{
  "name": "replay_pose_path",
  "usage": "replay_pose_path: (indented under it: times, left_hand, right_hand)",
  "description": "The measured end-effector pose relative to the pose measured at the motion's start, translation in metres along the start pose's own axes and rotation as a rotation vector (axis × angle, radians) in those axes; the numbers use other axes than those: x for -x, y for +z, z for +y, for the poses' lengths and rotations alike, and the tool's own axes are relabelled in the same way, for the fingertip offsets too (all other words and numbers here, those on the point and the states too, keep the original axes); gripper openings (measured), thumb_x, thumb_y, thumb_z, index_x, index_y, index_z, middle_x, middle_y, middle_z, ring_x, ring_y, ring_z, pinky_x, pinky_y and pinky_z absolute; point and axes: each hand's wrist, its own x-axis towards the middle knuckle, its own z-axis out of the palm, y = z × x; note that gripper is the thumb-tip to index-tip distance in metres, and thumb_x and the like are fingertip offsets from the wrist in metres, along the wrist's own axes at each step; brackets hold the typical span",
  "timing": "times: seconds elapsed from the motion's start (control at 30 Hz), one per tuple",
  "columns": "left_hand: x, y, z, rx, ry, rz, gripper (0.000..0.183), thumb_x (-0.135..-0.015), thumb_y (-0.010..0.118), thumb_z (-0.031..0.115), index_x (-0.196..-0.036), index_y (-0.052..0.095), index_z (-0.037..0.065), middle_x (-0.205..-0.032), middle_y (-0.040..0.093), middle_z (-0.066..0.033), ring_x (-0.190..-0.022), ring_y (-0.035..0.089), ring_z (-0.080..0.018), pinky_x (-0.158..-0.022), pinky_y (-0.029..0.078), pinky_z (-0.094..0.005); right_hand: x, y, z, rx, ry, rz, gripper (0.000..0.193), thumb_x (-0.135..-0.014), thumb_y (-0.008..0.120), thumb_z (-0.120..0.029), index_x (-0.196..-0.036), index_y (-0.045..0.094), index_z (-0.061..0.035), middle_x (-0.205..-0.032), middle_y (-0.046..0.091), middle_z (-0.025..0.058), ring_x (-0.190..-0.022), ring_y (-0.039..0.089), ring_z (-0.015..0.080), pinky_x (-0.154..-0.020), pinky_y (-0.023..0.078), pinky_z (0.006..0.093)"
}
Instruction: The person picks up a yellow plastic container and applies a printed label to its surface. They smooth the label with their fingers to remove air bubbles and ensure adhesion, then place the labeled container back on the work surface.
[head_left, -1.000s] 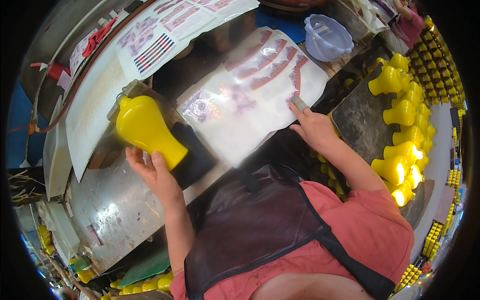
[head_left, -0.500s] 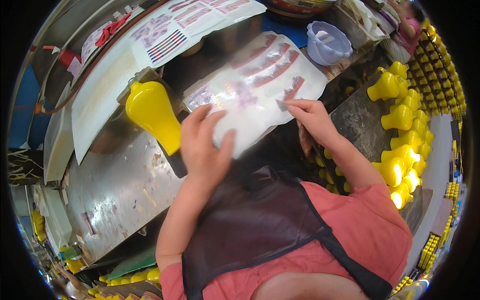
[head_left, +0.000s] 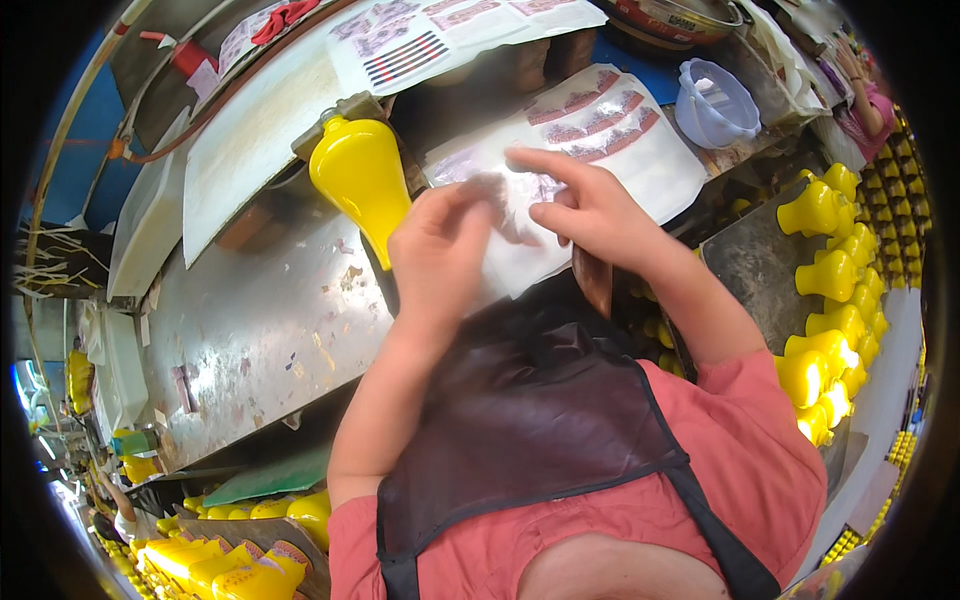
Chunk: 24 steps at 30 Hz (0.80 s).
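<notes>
My left hand [head_left: 440, 250] is closed, fingertips pinched together and blurred over the white decal sheets [head_left: 660, 180]. A pale blur shows between the two hands, and what the left fingertips hold cannot be made out. My right hand [head_left: 605, 215] faces it, index finger stretched out and thumb apart, while its lower fingers curl round a brown flat tool [head_left: 593, 282] that hangs below the palm. Curved red-purple prints run across the top sheet. Just left of my left hand, a glossy yellow vase [head_left: 360, 170] lies tilted on a holder, its narrow end toward me.
A metal worktable [head_left: 270, 340] with paint flecks extends to the left. More printed sheets [head_left: 470, 25] lie on a white board behind. A pale purple basket [head_left: 715, 105] stands at the back right. Several yellow vases [head_left: 830, 310] line a board at right; others [head_left: 230, 570] stand lower left.
My right hand has moved left toward my left hand; the small grey piece at its fingertips no longer shows there. The left fingers, spread before, are now pinched. The whole view has shifted.
</notes>
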Motion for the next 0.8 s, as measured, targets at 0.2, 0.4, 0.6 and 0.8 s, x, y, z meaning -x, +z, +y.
replay_pose_path:
  times: [0.2,0.4,0.6,0.8]
  left_hand:
    - [0.011,-0.032,0.022,0.272,-0.214,0.026,0.02,-0.093,0.07,0.003,-0.112,0.071,-0.004,-0.098,0.074,-0.0071,-0.084,0.068,-0.0117,-0.077,0.055,-0.0261]
    - [0.021,-0.073,0.018,0.311,-0.158,0.181,0.019,-0.094,0.07,0.001,-0.113,0.068,-0.001,-0.095,0.071,-0.0071,-0.081,0.069,-0.0136,-0.07,0.059,-0.0268]
    - [0.03,-0.089,-0.001,0.578,-0.189,0.388,0.021,-0.095,0.065,-0.001,-0.115,0.064,0.002,-0.099,0.071,-0.0082,-0.082,0.07,-0.0147,-0.07,0.06,-0.0268]
    - [0.036,-0.092,0.018,0.564,-0.25,0.158,0.025,-0.093,0.065,-0.002,-0.118,0.062,0.0,-0.099,0.07,-0.0108,-0.081,0.07,-0.0171,-0.067,0.06,-0.029]
  right_hand:
    - [-0.054,0.006,0.014,0.35,0.084,-0.564,0.042,-0.08,0.075,-0.025,-0.114,0.072,-0.0003,-0.095,0.076,0.0114,-0.088,0.069,0.0224,-0.084,0.052,0.034]
    - [-0.066,0.023,0.017,0.152,0.185,-0.667,0.01,-0.084,0.07,-0.01,-0.092,0.071,-0.0041,-0.08,0.068,-0.0029,-0.072,0.057,0.0049,-0.065,0.047,0.0239]
    - [-0.077,0.031,-0.008,-0.01,0.269,-0.635,0.027,-0.087,0.067,-0.012,-0.113,0.068,-0.0048,-0.084,0.067,0.0008,-0.062,0.051,0.0047,-0.054,0.04,0.0221]
    - [-0.073,0.063,-0.028,0.298,-0.105,-0.571,0.045,-0.083,0.072,-0.015,-0.128,0.068,-0.0075,-0.115,0.071,0.0169,-0.104,0.069,0.0261,-0.088,0.054,0.036]
